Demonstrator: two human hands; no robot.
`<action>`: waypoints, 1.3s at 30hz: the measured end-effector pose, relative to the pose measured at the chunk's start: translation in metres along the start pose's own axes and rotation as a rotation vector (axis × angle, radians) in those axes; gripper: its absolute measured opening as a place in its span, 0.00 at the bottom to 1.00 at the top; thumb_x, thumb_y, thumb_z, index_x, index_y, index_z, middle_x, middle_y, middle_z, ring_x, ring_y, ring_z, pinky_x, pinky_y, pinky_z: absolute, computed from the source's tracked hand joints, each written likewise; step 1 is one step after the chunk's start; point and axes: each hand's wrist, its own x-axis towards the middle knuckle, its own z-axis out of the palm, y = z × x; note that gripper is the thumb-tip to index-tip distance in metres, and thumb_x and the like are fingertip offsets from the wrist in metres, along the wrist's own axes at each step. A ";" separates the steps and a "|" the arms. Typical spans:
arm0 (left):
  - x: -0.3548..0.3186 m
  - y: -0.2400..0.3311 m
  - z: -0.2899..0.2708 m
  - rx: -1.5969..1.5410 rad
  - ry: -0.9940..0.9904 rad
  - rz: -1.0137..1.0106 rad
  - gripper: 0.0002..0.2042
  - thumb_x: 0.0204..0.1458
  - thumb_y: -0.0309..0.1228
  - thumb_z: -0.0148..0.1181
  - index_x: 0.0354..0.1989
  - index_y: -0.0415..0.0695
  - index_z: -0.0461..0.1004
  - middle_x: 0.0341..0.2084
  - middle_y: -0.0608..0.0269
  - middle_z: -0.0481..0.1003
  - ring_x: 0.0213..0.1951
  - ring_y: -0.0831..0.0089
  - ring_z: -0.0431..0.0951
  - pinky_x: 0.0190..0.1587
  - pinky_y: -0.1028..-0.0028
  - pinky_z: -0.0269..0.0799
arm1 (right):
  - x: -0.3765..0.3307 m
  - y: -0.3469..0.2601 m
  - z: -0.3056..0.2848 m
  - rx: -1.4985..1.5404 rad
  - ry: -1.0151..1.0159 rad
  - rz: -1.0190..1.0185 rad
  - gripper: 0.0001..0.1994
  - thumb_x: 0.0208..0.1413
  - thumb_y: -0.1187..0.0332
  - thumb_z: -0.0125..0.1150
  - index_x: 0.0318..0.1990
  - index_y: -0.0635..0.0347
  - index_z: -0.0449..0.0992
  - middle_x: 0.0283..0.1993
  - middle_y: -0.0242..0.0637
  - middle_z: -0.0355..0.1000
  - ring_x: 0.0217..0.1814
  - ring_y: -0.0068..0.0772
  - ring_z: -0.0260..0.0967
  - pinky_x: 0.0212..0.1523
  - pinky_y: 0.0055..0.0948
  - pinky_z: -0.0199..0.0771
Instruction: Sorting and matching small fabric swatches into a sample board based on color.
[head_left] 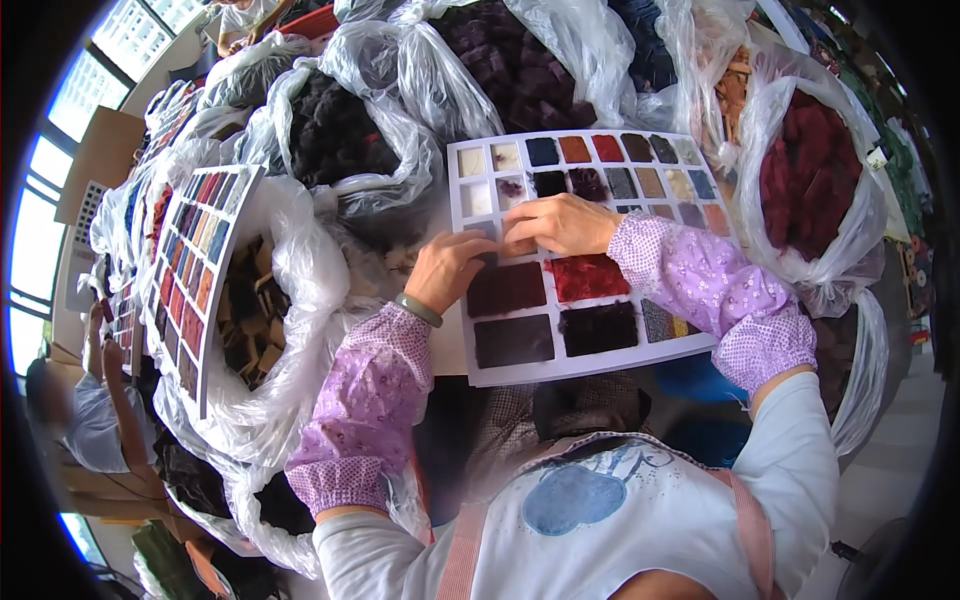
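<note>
A white sample board [508, 373] with rows of fuzzy colour swatches lies tilted in front of me. My left hand [445, 272] is at its left edge, fingers bent and closed over a grey swatch [482, 230]; whatever is between the fingertips is hidden. My right hand [562, 224] reaches across the board, its fingers together and pressed down by a brown swatch [516, 248], which they partly cover. Below the hands are a dark maroon swatch [506, 289], a bright red swatch [588, 278] and a black swatch [598, 328].
Clear plastic bags surround the board, holding dark purple pieces [520, 70], black pieces [340, 130], deep red pieces [808, 175] and tan pieces [250, 330]. Another swatch board [200, 265] stands upright on the left. Other people [100, 420] sit at the left and far side.
</note>
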 end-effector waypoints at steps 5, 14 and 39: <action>-0.001 -0.004 0.003 -0.066 0.012 -0.122 0.13 0.35 0.22 0.58 0.33 0.46 0.73 0.34 0.59 0.72 0.33 0.62 0.73 0.35 0.70 0.70 | -0.001 -0.004 0.004 0.147 0.012 -0.019 0.13 0.37 0.71 0.57 0.36 0.56 0.75 0.54 0.50 0.59 0.46 0.45 0.66 0.48 0.30 0.66; 0.003 -0.001 0.002 0.030 -0.012 -0.110 0.10 0.35 0.24 0.59 0.30 0.46 0.74 0.30 0.61 0.74 0.34 0.62 0.71 0.38 0.68 0.68 | -0.012 -0.015 0.025 -0.298 0.010 0.113 0.30 0.49 0.61 0.52 0.59 0.51 0.51 0.62 0.44 0.46 0.64 0.39 0.44 0.61 0.45 0.39; 0.031 0.001 0.045 0.097 -0.138 -0.443 0.32 0.39 0.45 0.59 0.55 0.55 0.55 0.53 0.45 0.54 0.44 0.41 0.64 0.46 0.60 0.63 | 0.016 0.012 0.016 -0.044 0.074 0.378 0.05 0.36 0.69 0.57 0.24 0.55 0.75 0.23 0.41 0.72 0.29 0.43 0.71 0.32 0.35 0.70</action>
